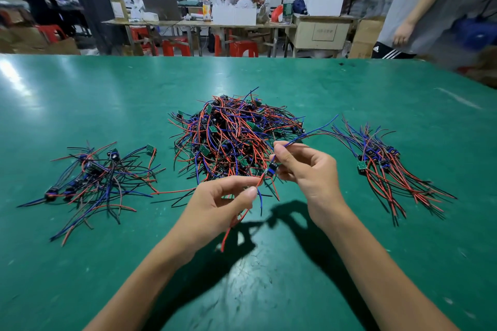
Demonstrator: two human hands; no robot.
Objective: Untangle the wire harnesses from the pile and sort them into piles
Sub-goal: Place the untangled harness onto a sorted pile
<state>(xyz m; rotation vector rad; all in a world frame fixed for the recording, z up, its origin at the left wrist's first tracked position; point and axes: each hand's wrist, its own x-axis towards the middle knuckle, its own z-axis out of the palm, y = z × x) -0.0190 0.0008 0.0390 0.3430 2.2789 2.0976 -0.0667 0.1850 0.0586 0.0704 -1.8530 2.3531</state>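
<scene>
Three piles on green surface (80, 105) — central pile (236, 137) beyond hands; left hand (215, 204) and right hand (304, 166) pinch one harness (271, 169); side piles (99, 177) (384, 166) flank, bare surface nearer.

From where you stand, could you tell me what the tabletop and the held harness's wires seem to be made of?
The tabletop looks like a green rubber or vinyl mat: it has a soft sheen with window glare and scuffs. The held harness has thin wires in glossy red, blue and black insulation, probably plastic; they bend freely. Their cores are not visible.
</scene>
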